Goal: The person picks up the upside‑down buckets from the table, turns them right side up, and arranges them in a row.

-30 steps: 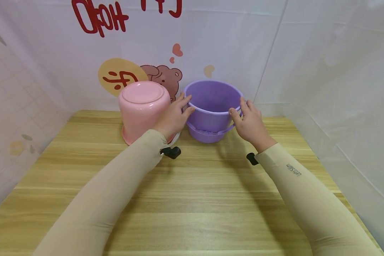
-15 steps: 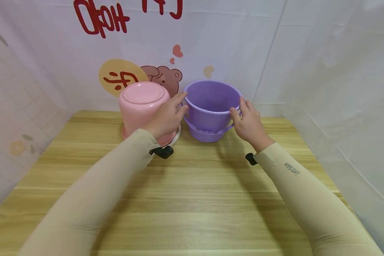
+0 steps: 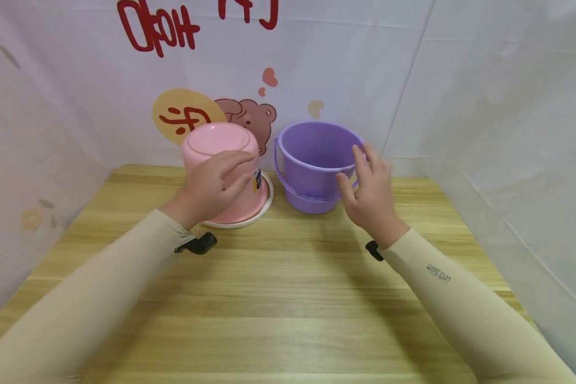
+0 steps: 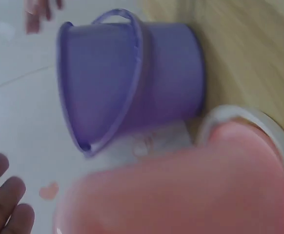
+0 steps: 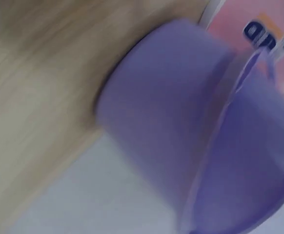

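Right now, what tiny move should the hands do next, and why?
I'd probably ease the left hand and right hand back a little. Both look open and hold nothing. The purple bucket stands upright on the table, and the left wrist view shows space between it and the right hand. The pink bucket sits upside down, so neither seems to need holding.
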Demonstrator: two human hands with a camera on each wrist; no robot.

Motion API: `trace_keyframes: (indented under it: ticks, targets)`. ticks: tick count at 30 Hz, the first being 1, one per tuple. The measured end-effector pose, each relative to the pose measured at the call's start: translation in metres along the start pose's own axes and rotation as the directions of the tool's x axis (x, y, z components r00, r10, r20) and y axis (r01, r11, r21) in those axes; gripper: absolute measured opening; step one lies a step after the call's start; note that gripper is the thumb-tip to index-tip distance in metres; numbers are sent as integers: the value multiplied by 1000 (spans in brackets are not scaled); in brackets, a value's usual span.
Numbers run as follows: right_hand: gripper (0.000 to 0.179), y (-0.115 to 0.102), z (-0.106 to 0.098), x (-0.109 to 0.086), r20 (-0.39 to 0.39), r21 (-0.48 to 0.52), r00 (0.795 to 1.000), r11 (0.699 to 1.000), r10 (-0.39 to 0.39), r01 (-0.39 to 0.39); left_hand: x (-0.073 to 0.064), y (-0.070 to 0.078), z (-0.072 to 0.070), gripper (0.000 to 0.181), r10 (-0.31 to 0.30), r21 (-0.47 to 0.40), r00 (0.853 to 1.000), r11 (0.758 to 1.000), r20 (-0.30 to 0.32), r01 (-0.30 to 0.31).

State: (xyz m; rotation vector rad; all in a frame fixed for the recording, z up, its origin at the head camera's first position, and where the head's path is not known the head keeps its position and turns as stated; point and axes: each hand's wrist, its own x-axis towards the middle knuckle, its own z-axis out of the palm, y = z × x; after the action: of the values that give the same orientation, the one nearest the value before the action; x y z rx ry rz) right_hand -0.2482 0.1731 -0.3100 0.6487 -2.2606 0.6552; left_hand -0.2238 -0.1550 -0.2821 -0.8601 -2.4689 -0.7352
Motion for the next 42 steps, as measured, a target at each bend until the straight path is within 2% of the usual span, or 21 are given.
trace_keyframes:
  ticks: [2, 5, 7, 10, 12, 15, 17, 20, 22, 23, 25, 27, 30, 35, 40, 42]
  targets:
    - [56, -14, 3, -3, -60, 3, 989, 991, -136, 136, -13, -6, -4, 38, 4, 8, 1000, 1000, 28, -4]
    - [52, -36, 11, -7, -46, 31, 959, 959, -280, 281, -32, -18, -8, 36, -36, 60, 990, 998, 139, 28]
    - [51, -48, 19, -11, 22, 38, 943, 943, -333, 332, -44, -26, -10, 37, -100, 100, 969, 992, 227, 79]
    - [53, -63, 37, -15, 212, 37, 908, 931, -362, 363, -62, -42, -10, 40, -205, 203, 916, 969, 346, 141]
    - [56, -70, 52, -16, 367, 20, 861, 928, -353, 372, -72, -54, -8, 43, -264, 255, 882, 951, 389, 172]
    - [62, -80, 80, -17, 563, 8, 771, 935, -299, 356, -85, -74, -4, 45, -310, 309, 851, 933, 423, 186]
    - [65, -84, 99, -15, 648, -27, 721, 939, -246, 344, -91, -88, 0, 46, -324, 327, 837, 927, 440, 187]
    - [67, -89, 125, -12, 729, -68, 665, 951, -159, 302, -98, -103, 6, 50, -345, 342, 805, 921, 482, 189]
    - [66, -93, 139, -9, 778, -87, 619, 957, -109, 277, -101, -109, 8, 53, -368, 336, 785, 917, 499, 217]
    - [66, -95, 144, -8, 799, -92, 595, 959, -89, 266, -101, -110, 9, 54, -381, 331, 779, 914, 498, 235]
    - [65, -98, 151, -6, 833, -103, 551, 964, -51, 244, -102, -112, 10, 53, -396, 328, 781, 909, 483, 258]
    - [65, -101, 155, -5, 851, -119, 524, 962, -28, 244, -102, -112, 11, 50, -402, 324, 786, 907, 469, 270]
    - [65, -102, 156, -4, 860, -139, 511, 955, -16, 263, -101, -110, 14, 46, -395, 331, 794, 908, 462, 259]
    - [64, -102, 157, -2, 875, -134, 482, 939, -38, 318, -102, -110, 14, 46, -396, 330, 788, 908, 471, 259]
    - [61, -103, 155, 1, 874, -128, 481, 926, -65, 356, -100, -107, 12, 44, -385, 299, 773, 918, 504, 262]
    - [61, -104, 154, 2, 873, -127, 483, 926, -65, 354, -98, -106, 11, 42, -368, 288, 774, 925, 515, 248]
